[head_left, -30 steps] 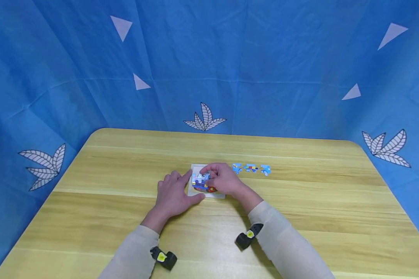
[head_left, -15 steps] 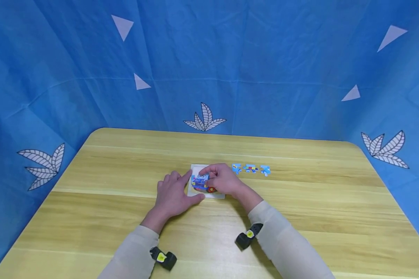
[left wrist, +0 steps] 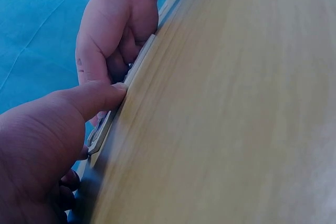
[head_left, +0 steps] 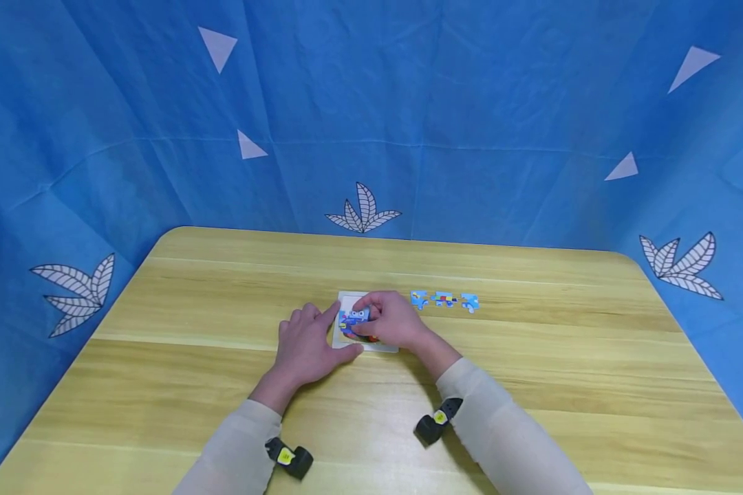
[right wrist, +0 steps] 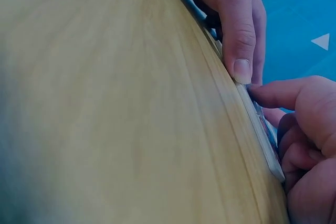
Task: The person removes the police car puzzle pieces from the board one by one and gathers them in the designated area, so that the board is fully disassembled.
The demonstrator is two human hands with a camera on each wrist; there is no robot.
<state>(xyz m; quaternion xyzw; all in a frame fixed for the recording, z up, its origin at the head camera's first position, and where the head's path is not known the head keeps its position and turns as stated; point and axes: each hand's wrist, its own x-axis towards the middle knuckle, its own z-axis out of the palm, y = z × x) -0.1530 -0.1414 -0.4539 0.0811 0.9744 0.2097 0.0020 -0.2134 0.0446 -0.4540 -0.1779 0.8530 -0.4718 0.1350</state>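
A white-framed jigsaw tray [head_left: 340, 344] with a blue cartoon vehicle picture lies flat near the table's middle. My left hand [head_left: 303, 347] braces its left corner, forefinger at the upper left edge and thumb along the front edge. In the left wrist view that thumb rests on the tray's rim. My right hand [head_left: 393, 320] reaches over the tray from the right. Its forefinger and thumb sit either side of a blue puzzle piece [head_left: 358, 315] showing two eyes, and the other fingers curl. The right palm and fingers cover the picture's right part.
Three loose puzzle pieces lie in a row on the wooden table [head_left: 532, 385], right of the tray: a left piece [head_left: 418, 299], a middle one [head_left: 444, 299] and a right one [head_left: 470, 301]. A blue cloth [head_left: 501, 103] hangs behind. Both wrists wear black cameras.
My right thumb has slid left across the picture, now covering the red wheel seen before. The glare on the picture has gone, and the eyes show clearly. My left hand has stayed put.
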